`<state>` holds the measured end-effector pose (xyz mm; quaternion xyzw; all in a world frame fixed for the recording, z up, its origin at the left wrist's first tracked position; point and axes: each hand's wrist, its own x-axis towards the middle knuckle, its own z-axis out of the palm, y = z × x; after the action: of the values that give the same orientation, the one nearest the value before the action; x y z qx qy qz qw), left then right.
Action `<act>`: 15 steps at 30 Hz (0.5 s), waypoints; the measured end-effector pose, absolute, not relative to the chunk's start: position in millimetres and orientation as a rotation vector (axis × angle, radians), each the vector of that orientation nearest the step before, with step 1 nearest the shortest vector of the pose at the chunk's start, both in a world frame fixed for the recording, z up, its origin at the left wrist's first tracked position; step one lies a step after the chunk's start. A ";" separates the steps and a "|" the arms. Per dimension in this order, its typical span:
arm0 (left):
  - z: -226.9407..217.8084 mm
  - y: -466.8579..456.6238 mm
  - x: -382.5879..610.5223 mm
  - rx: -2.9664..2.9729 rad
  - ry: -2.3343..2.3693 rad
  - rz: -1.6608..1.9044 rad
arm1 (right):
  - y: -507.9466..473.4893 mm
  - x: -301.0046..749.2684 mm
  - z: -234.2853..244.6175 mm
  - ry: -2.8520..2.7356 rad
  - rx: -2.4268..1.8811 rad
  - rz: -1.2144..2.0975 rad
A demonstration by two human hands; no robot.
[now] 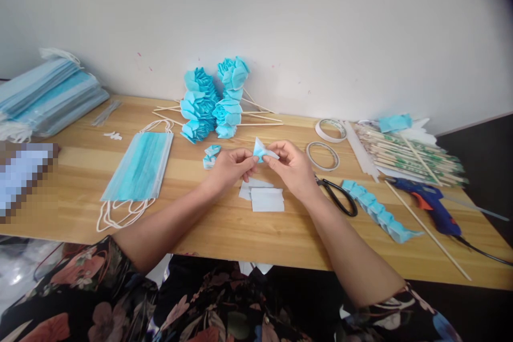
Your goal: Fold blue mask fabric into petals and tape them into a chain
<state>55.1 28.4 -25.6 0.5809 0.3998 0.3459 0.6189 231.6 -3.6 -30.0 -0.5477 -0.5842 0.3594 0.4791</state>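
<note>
Scrap of folded blue fabric (260, 148) pinched by left hand (230, 166) and right hand (292, 166); fingertips hide its lower edge.

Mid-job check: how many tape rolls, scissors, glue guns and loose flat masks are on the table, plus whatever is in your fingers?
Tape rolls: 2
Scissors: 1
Glue gun: 1
Loose flat mask: 1
Folded blue piece, pinched by left hand and right hand: 1
Total: 6
</note>
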 end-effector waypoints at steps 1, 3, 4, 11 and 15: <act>-25.6 28.1 55.1 1.339 0.923 0.797 | -3.3 231.4 -29.8 -1.407 -1.332 0.896; -25.3 27.4 55.1 1.343 0.936 0.795 | -2.9 231.4 -29.0 -1.386 -1.338 0.945; -25.0 27.1 55.1 1.344 0.943 0.791 | -2.6 231.4 -28.5 -1.375 -1.338 0.977; -23.7 27.2 55.8 1.327 0.967 0.778 | -1.9 232.0 -29.5 -1.300 -1.221 1.149; -27.6 28.5 56.2 1.349 0.964 0.767 | -2.1 233.0 -31.7 -1.329 -1.253 1.105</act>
<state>56.2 28.5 -27.6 0.5847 0.4176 0.3325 0.6109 233.0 -2.1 -31.7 -0.5140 -0.5453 0.4533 0.4826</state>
